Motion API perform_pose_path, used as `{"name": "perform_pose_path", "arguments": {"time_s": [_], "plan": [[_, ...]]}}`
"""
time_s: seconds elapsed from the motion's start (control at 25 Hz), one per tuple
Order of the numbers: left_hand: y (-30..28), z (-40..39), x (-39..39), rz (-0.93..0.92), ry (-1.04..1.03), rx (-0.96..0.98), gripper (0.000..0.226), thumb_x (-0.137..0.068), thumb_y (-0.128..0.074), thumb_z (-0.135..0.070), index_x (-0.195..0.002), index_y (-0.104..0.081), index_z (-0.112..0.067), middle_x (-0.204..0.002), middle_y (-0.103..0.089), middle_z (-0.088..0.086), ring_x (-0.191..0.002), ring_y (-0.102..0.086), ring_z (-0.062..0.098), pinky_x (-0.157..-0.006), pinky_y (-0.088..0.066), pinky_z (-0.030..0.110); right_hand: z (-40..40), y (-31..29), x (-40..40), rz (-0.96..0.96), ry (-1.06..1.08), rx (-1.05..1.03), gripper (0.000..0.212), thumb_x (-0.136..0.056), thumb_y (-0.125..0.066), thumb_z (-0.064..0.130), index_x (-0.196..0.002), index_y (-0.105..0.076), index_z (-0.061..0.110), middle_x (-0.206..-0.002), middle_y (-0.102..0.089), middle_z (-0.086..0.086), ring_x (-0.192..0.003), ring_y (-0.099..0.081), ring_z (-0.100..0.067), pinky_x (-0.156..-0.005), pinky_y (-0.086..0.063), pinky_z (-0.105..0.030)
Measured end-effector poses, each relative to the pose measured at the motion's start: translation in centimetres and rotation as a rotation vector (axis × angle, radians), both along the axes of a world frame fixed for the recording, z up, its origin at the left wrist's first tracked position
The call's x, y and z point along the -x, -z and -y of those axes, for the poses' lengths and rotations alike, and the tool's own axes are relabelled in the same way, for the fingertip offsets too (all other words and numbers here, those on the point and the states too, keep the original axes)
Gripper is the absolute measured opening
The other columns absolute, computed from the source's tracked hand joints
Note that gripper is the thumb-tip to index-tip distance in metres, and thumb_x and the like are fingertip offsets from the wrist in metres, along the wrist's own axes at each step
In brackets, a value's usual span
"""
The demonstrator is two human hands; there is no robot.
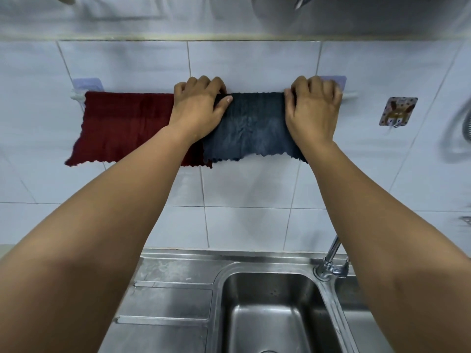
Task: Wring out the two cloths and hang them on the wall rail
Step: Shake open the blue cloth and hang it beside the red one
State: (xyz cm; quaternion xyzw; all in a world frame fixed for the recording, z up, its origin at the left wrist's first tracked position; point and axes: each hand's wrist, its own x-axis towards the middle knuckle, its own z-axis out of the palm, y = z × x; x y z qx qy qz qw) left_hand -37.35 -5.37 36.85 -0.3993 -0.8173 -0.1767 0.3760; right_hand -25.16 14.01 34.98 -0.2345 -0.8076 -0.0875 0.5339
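Both my hands are closed over the top edge of the blue cloth [248, 126] where it folds over the rail [350, 95]: left hand [197, 108] at its left corner, thumb pressed flat on the front, right hand [312, 110] at its right corner, fingers curled over the rail. I cannot tell how tightly either one pinches.

Blue cloth looks dark slate, ribbed and a bit creased in the middle, with a scalloped lower hem. It hangs between my two hands, spread flat against the wall tiles. Its long axis runs along the rail, left to right, and the hem points down toward the sink [267, 314].

On the rail just left of it hangs the red cloth [122, 128], dark maroon, same ribbing and scalloped hem, also spread lengthwise. Their near edges overlap slightly below my left wrist.
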Motion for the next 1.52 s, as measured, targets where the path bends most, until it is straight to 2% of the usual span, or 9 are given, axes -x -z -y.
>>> {"name": "perform_pose_path", "arguments": {"time_s": [0.52, 0.76, 0.84, 0.92, 1.04, 1.12, 1.28, 1.4, 1.52], "plan": [[3.6, 1.0, -1.6, -0.178, -0.102, -0.076, 0.048, -0.087, -0.058, -0.038, -0.130, -0.046, -0.021, -0.131, -0.050, 0.009, -0.122, -0.045, 0.030, -0.105, -0.027, 0.041, -0.2, 2.9, -1.7, -0.066, -0.005, -0.029, 0.037, -0.091, -0.048, 0.034, -0.125, -0.048, 0.020, -0.135, -0.050, -0.006, -0.130, -0.042, -0.028, -0.119, -0.013, -0.041], [9.0, 0.7, -4.3, -0.088, -0.198, -0.278, 0.020, -0.085, -0.066, -0.029, -0.091, -0.053, -0.015, -0.085, -0.057, 0.004, -0.080, -0.051, 0.026, -0.069, -0.037, 0.037, 0.8, 5.8, -1.8, -0.257, -0.001, 0.415, 0.058, -0.083, -0.060, 0.050, -0.125, -0.046, 0.013, -0.127, -0.052, -0.006, -0.118, -0.048, -0.026, -0.096, -0.034, -0.042], [10.8, 0.7, -5.1, 0.125, -0.217, -0.310, 0.028, -0.088, -0.063, -0.036, -0.075, -0.048, -0.016, -0.066, -0.053, 0.000, -0.070, -0.048, 0.024, -0.068, -0.033, 0.036, 0.6, 6.5, -1.8, -0.295, -0.102, 0.583, 0.059, -0.082, -0.061, 0.052, -0.123, -0.045, 0.014, -0.121, -0.055, -0.002, -0.116, -0.049, -0.024, -0.093, -0.033, -0.041], [11.8, 0.3, -5.7, 0.543, -0.214, -0.411, 0.039, -0.090, -0.056, -0.048, -0.068, -0.049, -0.016, -0.061, -0.054, -0.004, -0.068, -0.053, 0.023, -0.071, -0.039, 0.035, 0.5, 7.1, -1.9, -0.282, -0.169, 0.722, 0.056, -0.082, -0.061, 0.054, -0.120, -0.045, 0.015, -0.117, -0.059, 0.001, -0.115, -0.051, -0.022, -0.094, -0.030, -0.040], [11.4, -0.5, -6.5, 1.306, 0.077, -0.711, 0.045, -0.088, -0.053, -0.057, -0.094, -0.063, -0.014, -0.088, -0.070, -0.001, -0.077, -0.062, 0.016, -0.072, -0.046, 0.030, 0.5, 7.9, -2.0, -0.250, -0.261, 0.905, 0.050, -0.085, -0.057, 0.056, -0.115, -0.048, 0.018, -0.111, -0.061, 0.004, -0.112, -0.053, -0.020, -0.095, -0.027, -0.039], [10.9, -1.1, -6.4, 1.618, 0.328, -0.908, 0.049, -0.089, -0.056, -0.054, -0.118, -0.057, -0.015, -0.112, -0.067, 0.001, -0.092, -0.064, 0.015, -0.077, -0.051, 0.029, 0.3, 8.1, -2.0, -0.248, -0.312, 0.989, 0.044, -0.085, -0.056, 0.056, -0.110, -0.051, 0.020, -0.110, -0.062, 0.003, -0.110, -0.055, -0.022, -0.097, -0.029, -0.041], [11.1, -1.8, -5.3, 1.804, 0.652, -1.311, 0.051, -0.093, -0.060, -0.032, -0.138, -0.042, -0.016, -0.131, -0.059, 0.006, -0.107, -0.062, 0.017, -0.081, -0.050, 0.030, 0.1, 8.2, -2.6, -0.296, -0.501, 1.087, 0.028, -0.083, -0.060, 0.049, -0.076, -0.045, 0.026, -0.083, -0.058, 0.008, -0.083, -0.057, -0.019, -0.088, -0.046, -0.041], [11.1, -1.8, -5.9, 1.772, 0.740, -1.478, 0.045, -0.094, -0.059, -0.019, -0.137, -0.046, -0.012, -0.129, -0.062, 0.009, -0.102, -0.063, 0.017, -0.078, -0.051, 0.027, 0.4, 8.3, -3.6, -0.330, -0.609, 1.117, 0.028, -0.089, -0.062, 0.035, -0.078, -0.042, 0.017, -0.077, -0.051, 0.005, -0.073, -0.049, -0.015, -0.072, -0.045, -0.031], [10.6, -1.8, -7.3, 1.744, 0.629, -1.490, 0.038, -0.092, -0.063, -0.021, -0.127, -0.055, -0.010, -0.110, -0.067, 0.005, -0.086, -0.063, 0.012, -0.073, -0.049, 0.023, 0.6, 8.1, -4.2, -0.367, -0.631, 1.151, 0.027, -0.089, -0.063, 0.033, -0.087, -0.044, 0.014, -0.085, -0.055, 0.001, -0.075, -0.052, -0.016, -0.074, -0.049, -0.033]]}}
